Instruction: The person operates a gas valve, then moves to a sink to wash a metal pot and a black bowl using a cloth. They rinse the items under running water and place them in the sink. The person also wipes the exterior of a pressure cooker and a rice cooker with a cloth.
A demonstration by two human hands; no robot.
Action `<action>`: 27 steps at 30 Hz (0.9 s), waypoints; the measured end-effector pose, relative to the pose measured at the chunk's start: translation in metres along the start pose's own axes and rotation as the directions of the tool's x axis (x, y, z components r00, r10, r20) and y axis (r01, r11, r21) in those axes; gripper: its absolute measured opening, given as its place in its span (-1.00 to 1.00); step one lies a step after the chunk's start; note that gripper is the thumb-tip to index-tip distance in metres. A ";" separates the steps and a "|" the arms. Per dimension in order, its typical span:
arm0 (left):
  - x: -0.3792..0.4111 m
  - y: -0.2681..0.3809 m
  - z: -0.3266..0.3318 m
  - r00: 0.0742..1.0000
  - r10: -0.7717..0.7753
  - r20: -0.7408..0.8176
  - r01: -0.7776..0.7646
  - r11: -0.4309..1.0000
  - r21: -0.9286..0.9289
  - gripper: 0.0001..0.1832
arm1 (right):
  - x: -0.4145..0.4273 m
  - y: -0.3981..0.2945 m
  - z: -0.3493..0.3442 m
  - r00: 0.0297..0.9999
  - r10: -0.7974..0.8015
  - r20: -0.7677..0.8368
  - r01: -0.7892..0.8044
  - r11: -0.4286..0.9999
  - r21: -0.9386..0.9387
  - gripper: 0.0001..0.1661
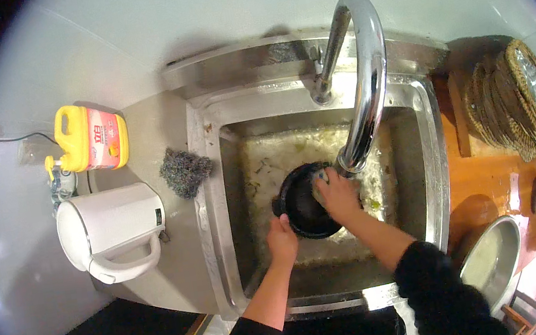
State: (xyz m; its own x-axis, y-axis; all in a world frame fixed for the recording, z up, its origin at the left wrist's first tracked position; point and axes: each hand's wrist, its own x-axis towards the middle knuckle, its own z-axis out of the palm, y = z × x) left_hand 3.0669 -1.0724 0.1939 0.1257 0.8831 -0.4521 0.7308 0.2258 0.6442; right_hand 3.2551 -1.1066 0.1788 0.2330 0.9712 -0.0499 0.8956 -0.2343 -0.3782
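Observation:
A round black pot [306, 211] is held inside a stainless steel sink [218, 216], below the curved chrome faucet [374, 63]. My left hand [282, 240] grips the pot's small side handle at its left edge. Over the pot's right side, my right hand [338, 193] presses a light-coloured scrubber or sponge [320, 185] against the inside; my fingers partly hide it. The sink's bottom is wet, with murky water and bits of green and yellow food scraps around the pot.
Left of the sink are a dark mesh scouring pad [186, 172], a white electric kettle [116, 226] and a yellow detergent jug [92, 136]. On the wooden counter at right stand stacked woven mats [507, 100] and a metal basin [515, 239]. The faucet arches over the sink's right half.

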 end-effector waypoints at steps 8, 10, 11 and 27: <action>-0.007 0.021 -0.019 0.911 -0.311 0.269 0.403 0.810 -0.426 -0.67 | -0.042 -0.036 -0.008 0.902 -0.188 0.388 0.008 0.908 0.419 -0.41; -0.010 0.027 -0.020 0.929 -0.274 0.250 0.345 0.886 -0.311 -0.71 | -0.019 -0.006 -0.035 0.875 -0.171 0.454 0.188 0.982 0.008 -0.46; -0.012 0.022 -0.022 0.950 -0.201 0.237 0.245 0.955 -0.170 -0.71 | -0.006 -0.006 -0.052 0.919 -0.164 0.359 0.241 0.953 -0.183 -0.47; -0.039 0.018 0.017 0.987 -0.139 0.084 0.154 0.964 -0.215 -0.73 | -0.064 -0.036 0.018 0.980 0.176 0.095 -0.191 0.964 0.183 -0.43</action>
State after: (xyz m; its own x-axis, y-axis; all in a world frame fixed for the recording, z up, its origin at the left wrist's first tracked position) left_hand 3.0870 -1.1102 0.2130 0.0795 0.8053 -0.5875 0.5795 0.4422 0.6846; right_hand 3.2009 -1.1591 0.1793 0.3500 0.9144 -0.2035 0.7498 -0.4037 -0.5243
